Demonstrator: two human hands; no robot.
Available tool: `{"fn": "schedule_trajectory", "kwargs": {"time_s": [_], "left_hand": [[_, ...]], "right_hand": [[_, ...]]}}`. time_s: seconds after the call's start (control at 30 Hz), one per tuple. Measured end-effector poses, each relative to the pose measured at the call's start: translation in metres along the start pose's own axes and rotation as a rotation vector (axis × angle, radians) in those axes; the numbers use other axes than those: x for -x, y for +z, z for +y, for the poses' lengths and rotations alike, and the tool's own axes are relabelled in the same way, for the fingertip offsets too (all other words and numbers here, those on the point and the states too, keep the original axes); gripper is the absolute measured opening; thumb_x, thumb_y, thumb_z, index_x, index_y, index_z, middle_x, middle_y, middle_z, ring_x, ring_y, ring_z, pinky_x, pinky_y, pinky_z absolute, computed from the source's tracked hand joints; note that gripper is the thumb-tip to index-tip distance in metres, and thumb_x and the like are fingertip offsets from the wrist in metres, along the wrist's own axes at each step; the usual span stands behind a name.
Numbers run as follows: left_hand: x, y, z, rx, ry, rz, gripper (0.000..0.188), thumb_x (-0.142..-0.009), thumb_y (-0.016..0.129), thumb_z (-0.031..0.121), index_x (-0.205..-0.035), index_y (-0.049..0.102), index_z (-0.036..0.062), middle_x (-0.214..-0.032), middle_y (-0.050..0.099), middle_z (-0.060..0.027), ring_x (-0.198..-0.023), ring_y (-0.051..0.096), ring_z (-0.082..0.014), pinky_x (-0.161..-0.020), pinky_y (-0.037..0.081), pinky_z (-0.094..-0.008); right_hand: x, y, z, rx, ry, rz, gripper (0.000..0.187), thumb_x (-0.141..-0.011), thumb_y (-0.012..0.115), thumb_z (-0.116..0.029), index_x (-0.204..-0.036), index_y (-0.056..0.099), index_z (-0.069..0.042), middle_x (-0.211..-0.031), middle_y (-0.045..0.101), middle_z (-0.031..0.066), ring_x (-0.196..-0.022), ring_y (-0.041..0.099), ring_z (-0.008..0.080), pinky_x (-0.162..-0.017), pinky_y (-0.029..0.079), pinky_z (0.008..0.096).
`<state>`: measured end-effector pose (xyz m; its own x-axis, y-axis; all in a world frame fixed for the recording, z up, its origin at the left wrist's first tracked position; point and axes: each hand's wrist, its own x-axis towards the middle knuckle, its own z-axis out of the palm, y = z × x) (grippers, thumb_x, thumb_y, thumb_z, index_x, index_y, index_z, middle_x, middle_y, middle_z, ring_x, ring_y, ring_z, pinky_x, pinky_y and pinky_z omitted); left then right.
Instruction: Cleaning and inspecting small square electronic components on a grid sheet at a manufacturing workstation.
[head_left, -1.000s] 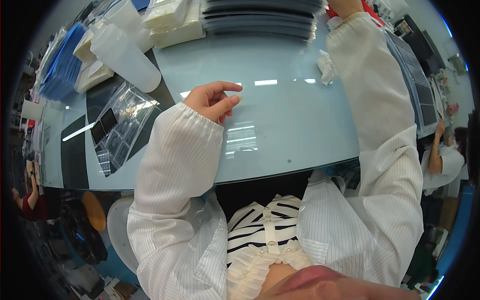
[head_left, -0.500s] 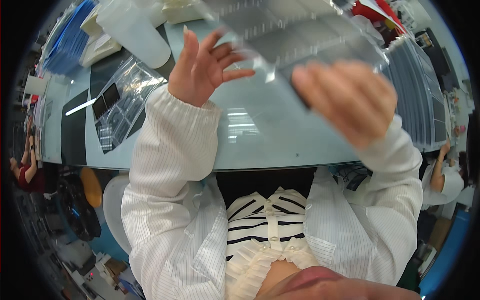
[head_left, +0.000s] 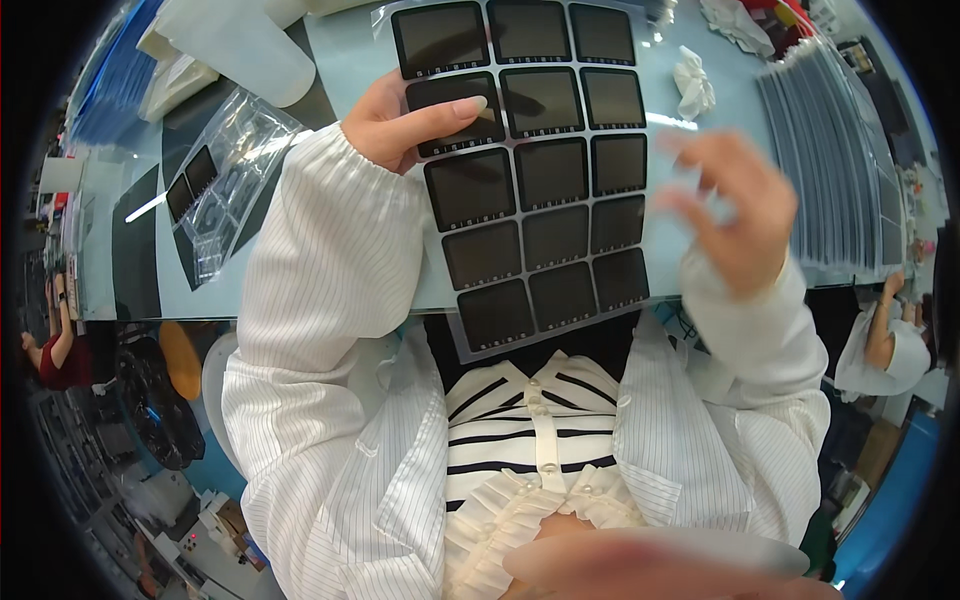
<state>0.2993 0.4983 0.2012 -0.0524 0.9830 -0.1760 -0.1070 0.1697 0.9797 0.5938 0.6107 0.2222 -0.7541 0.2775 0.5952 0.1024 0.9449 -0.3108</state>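
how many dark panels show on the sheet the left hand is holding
15 dark panels: five rows of three across the sheet. Any past the picture's top edge would be hidden.

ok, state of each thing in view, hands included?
Left hand: gripping the panel sheet, thumb on its front
Right hand: raised, fingers half curled, motion-blurred, nothing visible in it
Panel sheet: held up, dark panels in every visible pocket
Clear sheet: on the table, two dark panels, other pockets see-through
Tissue: crumpled
Sheets at right: stacked
White container: cut off by frame, upright or lying unclear
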Motion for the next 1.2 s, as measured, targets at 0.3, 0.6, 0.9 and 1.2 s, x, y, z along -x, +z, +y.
{"fn": "schedule_trajectory", "kwargs": {"time_s": [0.3,0.6,0.9,1.2], "left_hand": [[-0.013,-0.001,-0.017,-0.039,0.113,-0.197,0.047,-0.089,0.07,0.025,-0.128,0.055,0.0035,-0.113,0.067,-0.0135,-0.108,0.064,-0.0259,-0.097,0.049,-0.0401],[0.001,0.001,0.01,-0.036,0.036,0.037,0.038,-0.098,0.055,0.03,-0.123,0.06,0.0022,-0.099,0.069,-0.0089,-0.086,0.07,-0.0178,-0.069,0.059,-0.0288],[0.015,0.01,0.018,-0.243,0.117,0.307,0.024,-0.095,0.063,0.022,-0.096,0.068,-0.0021,-0.063,0.062,-0.0053,-0.048,0.057,-0.0124,-0.046,0.042,-0.0234],[0.015,0.014,0.018,-0.235,0.164,0.326,0.025,-0.094,0.065,0.024,-0.096,0.071,-0.0003,-0.059,0.061,-0.0036,-0.046,0.056,-0.012,-0.045,0.042,-0.0225]], "right_hand": [[0.005,0.009,0.086,-0.894,0.663,-0.436,0.024,-0.086,0.072,-0.022,-0.094,0.067,0.0,-0.068,0.064,0.0049,-0.06,0.064,0.0116,-0.054,0.05,0.0234],[0.014,-0.006,0.084,-1.078,0.649,-0.665,0.027,-0.081,0.078,-0.014,-0.064,0.06,-0.003,-0.061,0.064,0.0077,-0.056,0.068,0.0153,-0.05,0.052,0.0232],[0.019,-0.008,0.079,-1.083,0.492,-0.686,0.022,-0.08,0.079,-0.011,-0.068,0.065,0.001,-0.065,0.068,0.0096,-0.058,0.069,0.0168,-0.053,0.054,0.0243],[0.02,-0.013,0.08,-1.109,0.61,-0.698,0.028,-0.086,0.072,-0.019,-0.068,0.065,0.001,-0.064,0.067,0.0103,-0.057,0.069,0.0172,-0.051,0.052,0.0251]]}}
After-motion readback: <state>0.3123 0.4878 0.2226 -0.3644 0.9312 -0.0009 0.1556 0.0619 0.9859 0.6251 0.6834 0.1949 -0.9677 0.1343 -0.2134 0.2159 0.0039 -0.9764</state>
